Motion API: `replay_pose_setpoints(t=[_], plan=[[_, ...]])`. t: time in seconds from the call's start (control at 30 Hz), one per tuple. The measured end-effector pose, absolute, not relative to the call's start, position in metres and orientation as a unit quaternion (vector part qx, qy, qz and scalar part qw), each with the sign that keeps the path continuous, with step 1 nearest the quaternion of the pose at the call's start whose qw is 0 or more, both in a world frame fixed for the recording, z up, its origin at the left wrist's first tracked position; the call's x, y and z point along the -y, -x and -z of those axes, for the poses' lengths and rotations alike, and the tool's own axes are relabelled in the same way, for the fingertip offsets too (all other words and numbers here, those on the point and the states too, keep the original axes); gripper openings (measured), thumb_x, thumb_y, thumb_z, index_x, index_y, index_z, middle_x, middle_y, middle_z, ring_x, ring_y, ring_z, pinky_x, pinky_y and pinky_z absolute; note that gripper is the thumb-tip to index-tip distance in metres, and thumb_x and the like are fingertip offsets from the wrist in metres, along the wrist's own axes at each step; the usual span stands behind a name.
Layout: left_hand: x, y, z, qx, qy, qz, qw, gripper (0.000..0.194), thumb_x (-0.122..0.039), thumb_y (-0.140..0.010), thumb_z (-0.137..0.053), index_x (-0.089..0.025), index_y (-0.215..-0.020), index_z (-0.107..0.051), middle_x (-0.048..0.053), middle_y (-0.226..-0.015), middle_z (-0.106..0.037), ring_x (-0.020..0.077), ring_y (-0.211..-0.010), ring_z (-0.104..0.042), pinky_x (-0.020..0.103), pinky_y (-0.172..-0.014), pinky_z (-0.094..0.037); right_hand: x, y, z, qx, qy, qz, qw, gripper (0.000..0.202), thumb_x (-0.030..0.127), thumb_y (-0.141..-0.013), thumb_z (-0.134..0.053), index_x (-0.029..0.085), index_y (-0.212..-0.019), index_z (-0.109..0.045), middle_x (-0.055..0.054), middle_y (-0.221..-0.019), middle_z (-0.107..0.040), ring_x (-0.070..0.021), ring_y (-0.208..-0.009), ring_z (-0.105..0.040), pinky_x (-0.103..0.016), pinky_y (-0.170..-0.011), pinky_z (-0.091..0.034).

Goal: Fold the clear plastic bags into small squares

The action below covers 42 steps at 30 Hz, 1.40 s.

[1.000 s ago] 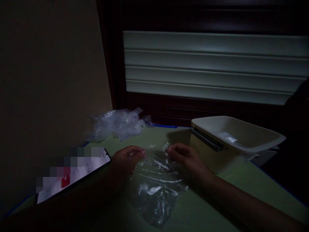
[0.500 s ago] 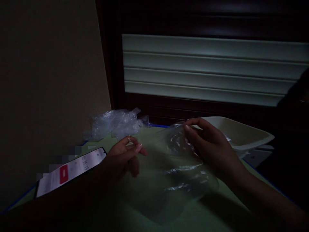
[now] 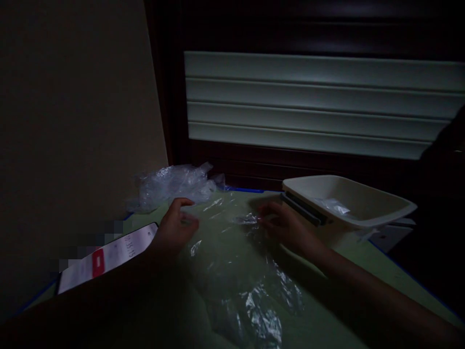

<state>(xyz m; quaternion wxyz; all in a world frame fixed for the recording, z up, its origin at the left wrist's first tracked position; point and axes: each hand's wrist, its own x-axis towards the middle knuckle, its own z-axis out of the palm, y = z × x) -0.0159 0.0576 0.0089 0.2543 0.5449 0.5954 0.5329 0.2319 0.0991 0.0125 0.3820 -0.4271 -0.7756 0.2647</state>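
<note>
A thin clear plastic bag (image 3: 232,261) spreads between my hands over the green tabletop, wrinkled and shiny toward its lower end. My left hand (image 3: 178,224) is closed at the bag's upper left edge, its thumb and fingers curled together. At the upper right edge, my right hand (image 3: 285,227) pinches the film between bent fingers. The fingertips of both hands are dim and slightly blurred.
A heap of crumpled clear plastic bags (image 3: 174,186) lies at the back left. A lit phone (image 3: 119,257) rests beside my left forearm. To the right stands a cream plastic basin (image 3: 378,201) with a piece of clear plastic (image 3: 334,206) inside. A slatted panel (image 3: 305,102) rises behind the green table (image 3: 348,310).
My right hand has moved down and left, away from the basin's rim. My left hand has come to the bag's edge. The bag now hangs lower and more spread out.
</note>
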Motion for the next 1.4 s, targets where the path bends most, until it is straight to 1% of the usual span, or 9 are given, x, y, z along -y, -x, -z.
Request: replay_pose_setpoints(t=[0.1, 0.17, 0.3, 0.43, 0.6, 0.8, 1.07, 1.27, 1.4], plan=[[-0.056, 0.018, -0.003, -0.558, -0.701, -0.444, -0.007, 0.034, -0.018, -0.072, -0.057, -0.018, -0.105, -0.050, 0.012, -0.129, -0.040, 0.0299, -0.116, -0.045, 0.046, -0.094, -0.040, -0.104, -0.232, 0.000, 0.805, 0.424, -0.215, 0.356, 0.015, 0.016, -0.079, -0.050, 0.017, -0.089, -0.061, -0.006, -0.086, -0.062, -0.0187, -0.076, -0.059, -0.031, -0.065, -0.046], [-0.053, 0.018, -0.001, -0.519, -0.756, -0.390, -0.082, 0.024, -0.017, -0.078, -0.050, -0.017, -0.102, -0.055, 0.012, -0.133, -0.038, 0.0302, -0.123, -0.037, 0.048, -0.101, -0.031, -0.104, -0.233, 0.004, 0.826, 0.417, -0.190, 0.328, 0.015, 0.013, -0.079, -0.050, 0.017, -0.085, -0.063, -0.007, -0.089, -0.061, -0.0196, -0.082, -0.058, -0.032, -0.072, -0.044], [-0.047, 0.015, 0.004, -0.466, -0.841, -0.274, 0.003, 0.027, -0.020, -0.085, -0.044, -0.017, -0.108, -0.058, 0.011, -0.129, -0.048, 0.0254, -0.120, -0.043, 0.042, -0.102, -0.035, -0.104, -0.235, 0.010, 0.854, 0.415, -0.151, 0.275, 0.017, 0.016, -0.084, -0.047, 0.018, -0.082, -0.064, -0.007, -0.088, -0.059, -0.0181, -0.078, -0.057, -0.030, -0.071, -0.044], [-0.042, 0.014, 0.011, -0.449, -0.873, -0.169, 0.094, 0.047, -0.032, -0.083, -0.053, -0.012, -0.125, -0.048, 0.016, -0.136, -0.041, 0.0301, -0.125, -0.037, 0.046, -0.102, -0.032, -0.108, -0.239, 0.016, 0.860, 0.428, -0.105, 0.256, 0.020, 0.016, -0.086, -0.044, 0.019, -0.080, -0.063, -0.007, -0.087, -0.059, -0.0184, -0.076, -0.057, -0.031, -0.071, -0.044], [-0.042, 0.015, 0.016, -0.460, -0.874, -0.142, 0.061, 0.050, -0.035, -0.084, -0.052, -0.014, -0.129, -0.044, 0.016, -0.140, -0.034, 0.0290, -0.129, -0.031, 0.048, -0.104, -0.025, -0.101, -0.234, 0.008, 0.857, 0.425, -0.060, 0.284, 0.030, 0.014, -0.086, -0.040, 0.019, -0.111, -0.056, -0.012, -0.116, -0.053, -0.0230, -0.101, -0.053, -0.039, -0.086, -0.043], [-0.044, 0.015, 0.019, -0.450, -0.881, -0.141, 0.036, 0.054, -0.038, -0.086, -0.048, -0.009, -0.131, -0.041, 0.019, -0.139, -0.035, 0.0320, -0.129, -0.029, 0.051, -0.105, -0.024, -0.070, -0.211, 0.007, 0.893, 0.354, -0.060, 0.272, 0.043, 0.031, -0.090, -0.041, 0.014, -0.129, -0.045, -0.015, -0.132, -0.047, -0.0242, -0.121, -0.044, -0.042, -0.100, -0.037], [-0.040, 0.012, 0.010, -0.467, -0.879, -0.091, 0.039, 0.056, -0.039, -0.087, -0.046, -0.006, -0.132, -0.039, 0.022, -0.141, -0.028, 0.0334, -0.131, -0.024, 0.051, -0.105, -0.024, -0.077, -0.220, 0.017, 0.922, 0.366, -0.068, 0.109, 0.061, 0.049, -0.090, -0.034, 0.009, -0.137, -0.035, -0.019, -0.142, -0.029, -0.0302, -0.131, -0.025, -0.050, -0.105, -0.024], [-0.040, 0.011, 0.004, -0.468, -0.878, -0.089, 0.043, 0.055, -0.038, -0.087, -0.047, -0.008, -0.132, -0.040, 0.021, -0.141, -0.029, 0.0325, -0.131, -0.025, 0.050, -0.105, -0.024, -0.074, -0.250, 0.016, 0.902, 0.405, -0.100, 0.115, 0.061, 0.051, -0.089, -0.038, 0.019, -0.140, -0.029, -0.012, -0.145, -0.026, -0.0290, -0.132, -0.025, -0.049, -0.105, -0.026], [-0.042, 0.011, 0.008, -0.472, -0.879, -0.066, 0.026, 0.057, -0.039, -0.087, -0.045, -0.007, -0.133, -0.038, 0.021, -0.141, -0.028, 0.0334, -0.131, -0.025, 0.051, -0.103, -0.026, -0.073, -0.261, 0.019, 0.892, 0.425, -0.090, 0.126, 0.059, 0.048, -0.089, -0.038, 0.014, -0.137, -0.036, -0.015, -0.141, -0.034, -0.0295, -0.129, -0.031, -0.049, -0.104, -0.029]])
